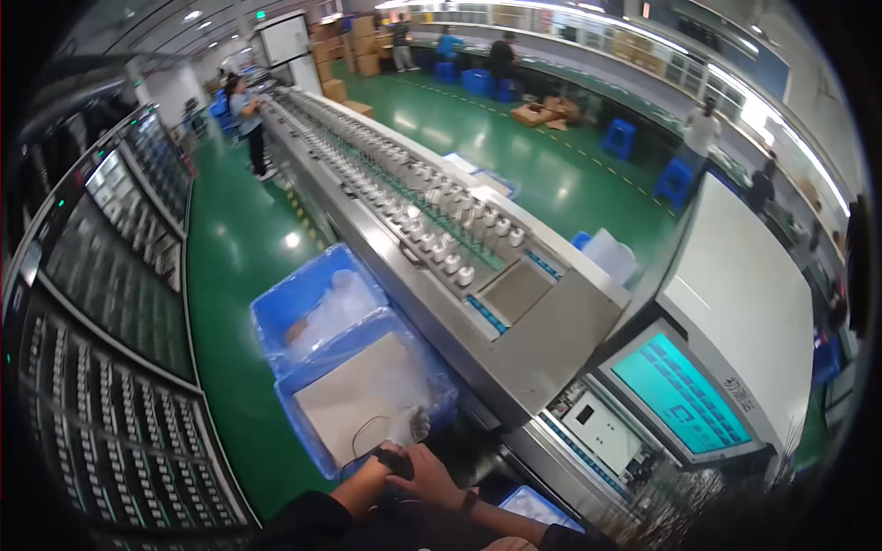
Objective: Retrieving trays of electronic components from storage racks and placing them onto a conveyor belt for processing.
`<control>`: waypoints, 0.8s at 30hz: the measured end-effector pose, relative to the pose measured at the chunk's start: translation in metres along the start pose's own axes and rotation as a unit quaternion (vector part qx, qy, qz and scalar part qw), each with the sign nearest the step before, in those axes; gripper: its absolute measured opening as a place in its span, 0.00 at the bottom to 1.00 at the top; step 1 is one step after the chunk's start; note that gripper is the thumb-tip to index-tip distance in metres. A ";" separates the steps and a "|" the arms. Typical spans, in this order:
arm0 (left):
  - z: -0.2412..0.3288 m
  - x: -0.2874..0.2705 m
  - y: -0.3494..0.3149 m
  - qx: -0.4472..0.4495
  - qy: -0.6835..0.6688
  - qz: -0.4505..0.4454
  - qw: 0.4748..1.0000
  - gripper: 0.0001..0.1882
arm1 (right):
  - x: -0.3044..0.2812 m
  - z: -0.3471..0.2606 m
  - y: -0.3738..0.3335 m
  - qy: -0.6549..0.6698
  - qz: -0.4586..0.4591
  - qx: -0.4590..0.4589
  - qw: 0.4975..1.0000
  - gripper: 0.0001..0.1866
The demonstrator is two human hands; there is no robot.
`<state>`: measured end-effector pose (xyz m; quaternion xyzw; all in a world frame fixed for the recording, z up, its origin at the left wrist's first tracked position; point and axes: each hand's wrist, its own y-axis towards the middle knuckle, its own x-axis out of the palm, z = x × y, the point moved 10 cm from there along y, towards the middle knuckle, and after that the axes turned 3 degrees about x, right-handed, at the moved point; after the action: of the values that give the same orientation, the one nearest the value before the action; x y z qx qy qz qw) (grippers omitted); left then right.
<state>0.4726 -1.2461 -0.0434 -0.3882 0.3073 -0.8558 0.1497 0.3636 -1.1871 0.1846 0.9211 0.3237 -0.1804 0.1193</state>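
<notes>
My two hands meet low in the frame, and much is hard to read there: the left hand is half covered by the right hand, which curls over a small black device; I cannot tell how tightly either grips it. A thin dark cable loops from it over a flat grey sheet lying in a blue plastic bin. A second bin behind holds crumpled clear plastic. To the right runs a long metal conveyor carrying rows of small white cylindrical parts. A cyan monitor sits tilted; its content is too small to read. My forearms are cut off by the lower edge.
</notes>
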 end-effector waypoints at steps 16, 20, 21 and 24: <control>0.014 -0.299 -0.172 0.139 -0.071 0.119 0.981 0.09 | 0.301 -0.081 -0.027 -0.052 -0.191 -0.041 0.979 0.25; 0.060 -0.374 -0.245 0.185 0.194 0.231 0.935 0.11 | 0.391 -0.111 -0.034 -0.099 -0.245 -0.020 0.964 0.24; 0.072 -0.384 -0.264 0.195 0.238 0.243 0.920 0.11 | 0.409 -0.120 -0.036 -0.109 -0.259 -0.023 0.960 0.24; 0.105 -0.406 -0.308 0.220 0.323 0.268 0.881 0.10 | 0.449 -0.148 -0.035 -0.127 -0.267 -0.041 0.955 0.25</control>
<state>0.8127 -0.8525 -0.0248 0.0500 0.2348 -0.9065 0.3474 0.7043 -0.8619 0.1317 0.7652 0.5467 -0.3078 0.1444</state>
